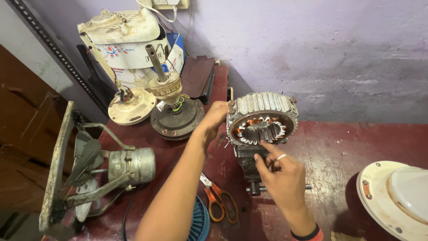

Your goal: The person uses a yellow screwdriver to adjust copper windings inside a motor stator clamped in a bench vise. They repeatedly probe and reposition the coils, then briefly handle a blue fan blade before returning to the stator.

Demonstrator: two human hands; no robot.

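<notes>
Left hand (217, 117) grips the stator (262, 119) at its left rim, fingers wrapped round the edge. Right hand (281, 176) loosely curled, holding nothing; index fingertip touches the stator's lower inner edge; ring on one finger. Stator: round, ribbed grey metal shell, copper windings showing inside, toothed core in the middle, tilted toward the camera. It sits on a dark vise (249, 163) on the red tabletop (330, 147). Orange-handled scissors (218, 201) lie near the left forearm. Fan motors (171, 105) stand behind; exhaust fan (102, 167) at left.
</notes>
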